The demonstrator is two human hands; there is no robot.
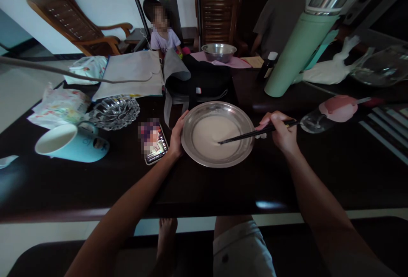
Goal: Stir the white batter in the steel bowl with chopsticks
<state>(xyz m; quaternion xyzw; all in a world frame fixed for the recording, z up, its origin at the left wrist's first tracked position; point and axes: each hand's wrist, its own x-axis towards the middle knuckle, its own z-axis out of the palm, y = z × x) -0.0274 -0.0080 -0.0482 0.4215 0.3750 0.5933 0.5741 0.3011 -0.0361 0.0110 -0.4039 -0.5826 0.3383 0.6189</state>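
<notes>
A wide metal bowl rests on the dark table in front of me, with a pale, milky batter inside. My left hand grips the bowl's left rim, its fingers partly hidden behind the side. In my right hand is a pair of dark chopsticks, slanting down to the left. Their tips dip into the batter near the bowl's middle. A small whitish scrap lies by the bowl's right edge, below my right fingers. A phone with a lit screen lies just left of my left hand.
To the left are a pale blue mug, a glass dish and plastic bags. A black bag and a second metal bowl sit behind. Right stand a green thermos and a pink-topped cup. Two people are across the table.
</notes>
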